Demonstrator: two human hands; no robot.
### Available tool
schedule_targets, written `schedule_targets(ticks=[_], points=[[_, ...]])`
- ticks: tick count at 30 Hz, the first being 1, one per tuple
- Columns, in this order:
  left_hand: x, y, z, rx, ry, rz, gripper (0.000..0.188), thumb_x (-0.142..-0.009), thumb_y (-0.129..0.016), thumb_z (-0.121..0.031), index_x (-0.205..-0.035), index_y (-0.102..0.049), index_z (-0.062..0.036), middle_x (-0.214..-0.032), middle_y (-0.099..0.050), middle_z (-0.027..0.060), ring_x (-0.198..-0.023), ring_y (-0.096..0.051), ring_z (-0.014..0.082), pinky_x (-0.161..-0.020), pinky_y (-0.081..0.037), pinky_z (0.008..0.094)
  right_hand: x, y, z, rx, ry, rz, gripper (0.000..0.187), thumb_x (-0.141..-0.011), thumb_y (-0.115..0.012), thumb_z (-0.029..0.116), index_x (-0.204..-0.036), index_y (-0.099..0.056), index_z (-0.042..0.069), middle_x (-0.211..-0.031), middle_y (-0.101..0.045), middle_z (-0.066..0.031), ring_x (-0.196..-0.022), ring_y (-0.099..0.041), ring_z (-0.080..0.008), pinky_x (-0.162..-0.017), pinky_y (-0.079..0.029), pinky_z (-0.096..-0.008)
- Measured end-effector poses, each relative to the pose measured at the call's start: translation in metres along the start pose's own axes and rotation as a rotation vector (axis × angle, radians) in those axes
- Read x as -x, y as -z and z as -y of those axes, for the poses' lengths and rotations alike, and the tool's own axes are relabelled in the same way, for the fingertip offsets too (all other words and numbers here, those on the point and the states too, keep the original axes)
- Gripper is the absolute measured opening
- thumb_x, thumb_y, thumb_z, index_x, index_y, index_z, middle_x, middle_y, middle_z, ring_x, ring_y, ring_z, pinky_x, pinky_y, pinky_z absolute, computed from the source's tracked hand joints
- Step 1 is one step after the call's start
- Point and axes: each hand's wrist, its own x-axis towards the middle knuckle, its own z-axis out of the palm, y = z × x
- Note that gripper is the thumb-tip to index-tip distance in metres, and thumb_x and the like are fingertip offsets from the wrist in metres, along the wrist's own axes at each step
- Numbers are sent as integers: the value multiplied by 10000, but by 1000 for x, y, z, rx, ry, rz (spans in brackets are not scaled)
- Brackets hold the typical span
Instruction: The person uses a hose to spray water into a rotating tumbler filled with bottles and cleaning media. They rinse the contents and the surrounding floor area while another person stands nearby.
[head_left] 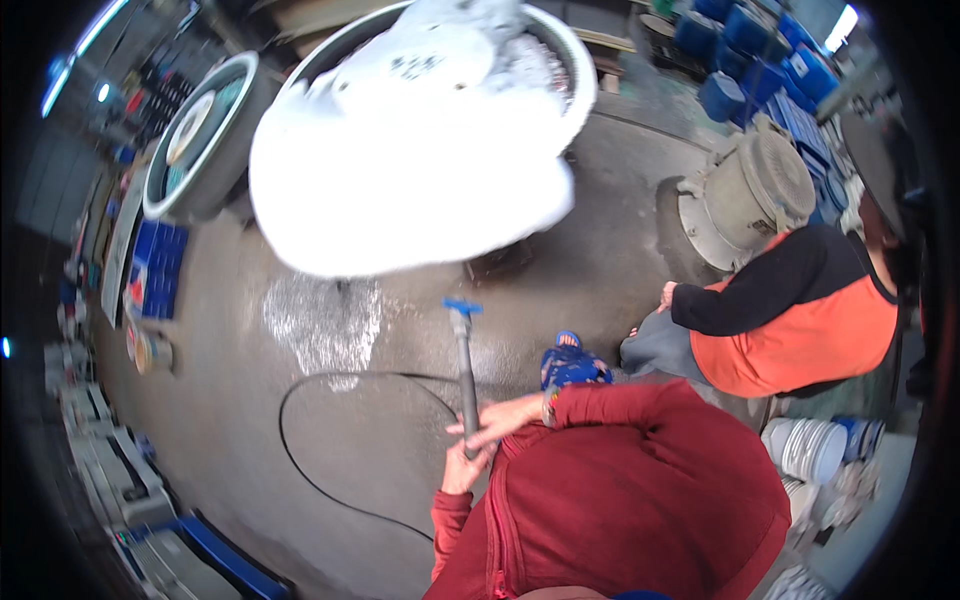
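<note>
My right hand (506,419) is closed around a grey pipe (464,362) with a blue valve handle (461,306) at its far end. Just below it, my left hand (463,471) grips the pipe's near end, its fingers partly hidden. The pipe points away from me over the wet floor. Beyond its tip, a thick mass of white foam (410,190) covers and overhangs a large round tub (582,75). A black hose (300,460) loops across the floor to the left of my hands and passes behind the pipe.
A person (790,320) in an orange and black top sits at the right, near a beige drum-shaped machine (750,190). A second round tub (205,130) stands far left, near a blue crate (158,265) and a bucket (152,352). A foamy puddle (325,325) lies on the floor.
</note>
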Motion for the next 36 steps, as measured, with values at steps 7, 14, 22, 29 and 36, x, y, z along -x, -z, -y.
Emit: schedule_targets(ticks=[7,14,22,29,36], points=[[-90,-73,-69,-196,148,500,251,-786,-629,-172,-986,-602,-23,-676,-590,28,-549,-527,82,-532,-443,240,156,95,-84,-4,-201,-18,434,-831,-462,382,-839,-594,-32,-760,-619,-143,-697,-567,-203,-636,-423,-372],[-211,-188,-173,-117,113,584,449,-832,-575,-288,-1198,-448,-62,-553,-444,-16,-413,-401,67,-405,-361,218,275,209,-77,-882,-610,-1203,718,-827,-417,530,-1370,-169,131,-1321,-319,-146,-1062,-443,-305,-734,-459,-464],[-357,-321,-272,360,75,445,399,-872,-508,-297,-1167,-408,-46,-503,-369,-31,-374,-339,64,-368,-322,214,307,396,-111,-765,-461,-1199,502,-878,-363,478,-1132,-466,58,-912,-520,-76,-899,-494,-216,-741,-448,-391],[-487,-369,-343,656,120,203,368,-865,-521,-244,-1155,-427,-37,-502,-354,-35,-374,-319,56,-360,-315,215,364,451,-102,-239,-533,-1200,557,-895,-332,354,-1369,-171,109,-1324,-331,-202,-1226,-326,-318,-992,-270,-341],[-544,-408,-382,602,108,195,318,-850,-521,-212,-1108,-452,-39,-524,-341,-37,-406,-311,53,-396,-323,222,419,504,-105,22,-470,-999,650,-807,-497,139,-1369,-171,117,-1332,-329,-186,-1237,-311,-316,-991,-286,-349]])
